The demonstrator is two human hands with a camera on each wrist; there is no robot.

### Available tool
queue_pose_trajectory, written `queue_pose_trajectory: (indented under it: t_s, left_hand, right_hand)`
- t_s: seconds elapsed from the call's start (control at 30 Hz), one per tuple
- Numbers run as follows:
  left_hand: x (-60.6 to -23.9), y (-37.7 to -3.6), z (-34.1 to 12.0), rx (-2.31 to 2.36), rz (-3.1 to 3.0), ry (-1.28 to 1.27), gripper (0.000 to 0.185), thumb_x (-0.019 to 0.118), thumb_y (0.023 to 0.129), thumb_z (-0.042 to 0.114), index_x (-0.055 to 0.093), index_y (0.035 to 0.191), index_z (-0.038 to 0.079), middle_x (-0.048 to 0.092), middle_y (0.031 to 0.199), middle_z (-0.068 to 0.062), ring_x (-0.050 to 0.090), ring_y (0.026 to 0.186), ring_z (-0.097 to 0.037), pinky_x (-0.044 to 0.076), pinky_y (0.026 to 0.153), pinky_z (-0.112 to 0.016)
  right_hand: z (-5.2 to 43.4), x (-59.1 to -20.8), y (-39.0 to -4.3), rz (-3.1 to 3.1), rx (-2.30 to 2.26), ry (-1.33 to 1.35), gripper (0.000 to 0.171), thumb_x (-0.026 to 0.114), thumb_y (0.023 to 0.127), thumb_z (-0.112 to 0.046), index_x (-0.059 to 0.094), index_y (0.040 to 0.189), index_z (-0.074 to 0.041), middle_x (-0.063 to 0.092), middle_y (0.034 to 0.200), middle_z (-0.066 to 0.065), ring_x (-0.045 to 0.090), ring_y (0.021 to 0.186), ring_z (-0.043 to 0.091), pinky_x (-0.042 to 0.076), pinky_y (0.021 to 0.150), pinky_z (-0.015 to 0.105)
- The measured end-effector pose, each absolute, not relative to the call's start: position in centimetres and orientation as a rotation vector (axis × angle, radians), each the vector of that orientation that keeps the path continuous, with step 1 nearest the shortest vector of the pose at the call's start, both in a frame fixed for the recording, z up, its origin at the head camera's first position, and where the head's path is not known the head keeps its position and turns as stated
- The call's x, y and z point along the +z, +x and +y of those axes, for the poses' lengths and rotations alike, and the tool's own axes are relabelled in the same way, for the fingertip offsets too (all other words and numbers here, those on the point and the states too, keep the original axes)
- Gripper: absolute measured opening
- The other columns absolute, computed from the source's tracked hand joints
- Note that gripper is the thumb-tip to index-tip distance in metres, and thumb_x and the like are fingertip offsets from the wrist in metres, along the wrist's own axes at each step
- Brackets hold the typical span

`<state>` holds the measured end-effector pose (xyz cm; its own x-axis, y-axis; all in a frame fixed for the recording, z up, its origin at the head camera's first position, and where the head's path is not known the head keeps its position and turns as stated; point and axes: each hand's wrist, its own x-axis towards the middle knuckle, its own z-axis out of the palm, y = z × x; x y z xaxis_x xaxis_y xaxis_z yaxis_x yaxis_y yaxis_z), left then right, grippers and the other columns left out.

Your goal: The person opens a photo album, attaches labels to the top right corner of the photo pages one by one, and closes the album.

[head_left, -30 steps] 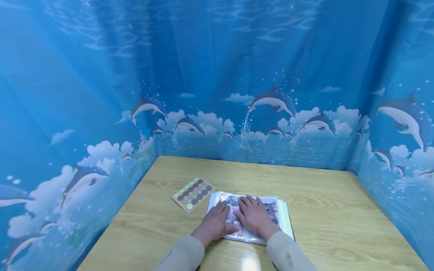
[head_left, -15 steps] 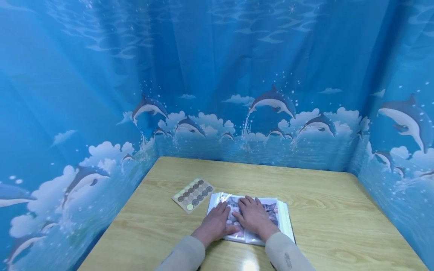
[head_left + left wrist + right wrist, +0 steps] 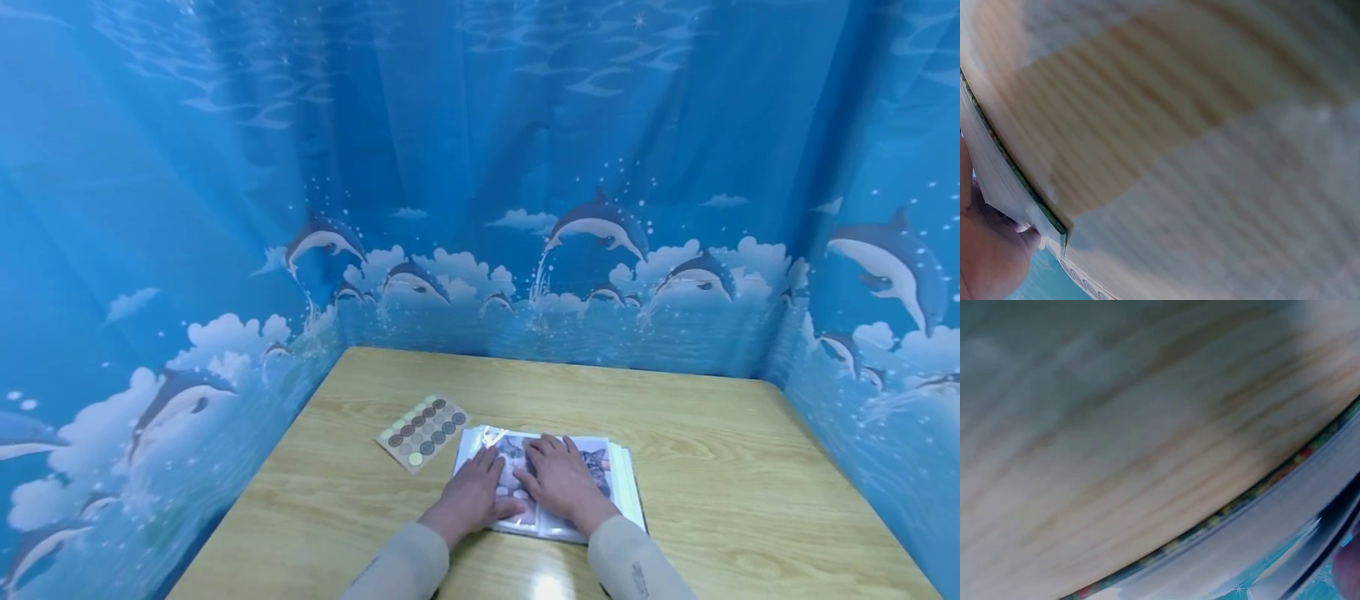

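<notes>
Nothing moved; both hands' fingers (image 3: 491, 461) press album (image 3: 622, 483) flat.

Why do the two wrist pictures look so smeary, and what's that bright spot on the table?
Head view: sharp, with lamp glare on the table near the sleeves and a glint on the album. Left wrist view: wood grain blurred, too close to focus. Right wrist view: equally soft, the album's edge smeared.

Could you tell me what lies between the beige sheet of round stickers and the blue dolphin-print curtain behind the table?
Only bare wooden table, seen in the head view.
</notes>
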<state>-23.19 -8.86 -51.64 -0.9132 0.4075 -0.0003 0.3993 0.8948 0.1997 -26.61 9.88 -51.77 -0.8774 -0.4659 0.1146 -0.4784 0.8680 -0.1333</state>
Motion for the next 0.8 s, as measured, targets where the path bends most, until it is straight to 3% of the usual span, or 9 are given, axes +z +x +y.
queue_pose_trajectory:
  t_s: [0.8]
  left_hand:
    - [-51.78,-23.24,-8.77,0.251,3.029,0.637,0.088,0.055,0.089,0.066,0.043,0.147,0.002,0.031,0.157,-0.019,0.03,0.144,-0.035,0.028,0.117,-0.046]
  right_hand:
    - [9.33,-52.02,-27.41,-2.956,0.213,0.741,0.063,0.043,0.102,-0.054,0.052,0.141,-0.007,0.047,0.147,0.015,0.036,0.14,0.036,0.02,0.116,0.06]
